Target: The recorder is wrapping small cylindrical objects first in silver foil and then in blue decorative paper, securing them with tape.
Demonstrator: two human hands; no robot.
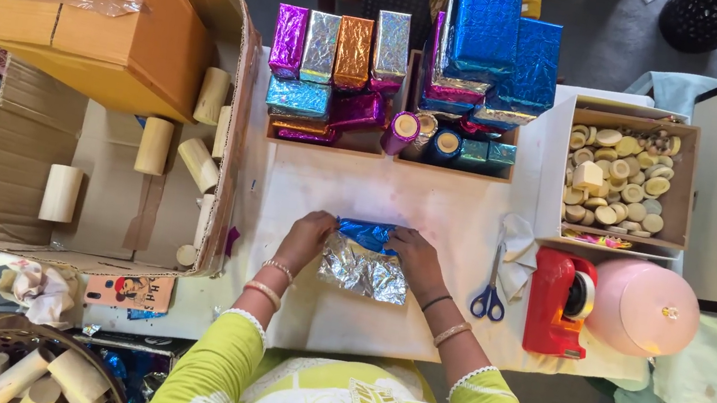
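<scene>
Nearest the wearer: green sleeves with white trim, bangles at both wrists. Left hand, fingers curled and pressed down on the left edge of a foil-wrapped parcel; right hand, fingers likewise bent and closed onto its right edge. How tightly each finger grips cannot be told, the fingertips being tucked against the foil. The parcel lies on the white table directly between the two hands, silver side showing toward the wearer, blue side at the far edge. Just right of the right hand: scissors with blue handles, blades pointing away. Beside them: red tape dispenser, then a pink domed lid at the table's right end. Lower left, off the table: round wicker basket holding pale wooden cylinders. Left of the table: large open cardboard carton with more pale cylinders loose on its floor, and a closed brown box resting over its far end. Far edge of the table: a tray of wrapped blocks in purple, silver, orange and teal foil; beside it a stack of blue-wrapped boxes; right of that, an open box of pale round discs
</scene>
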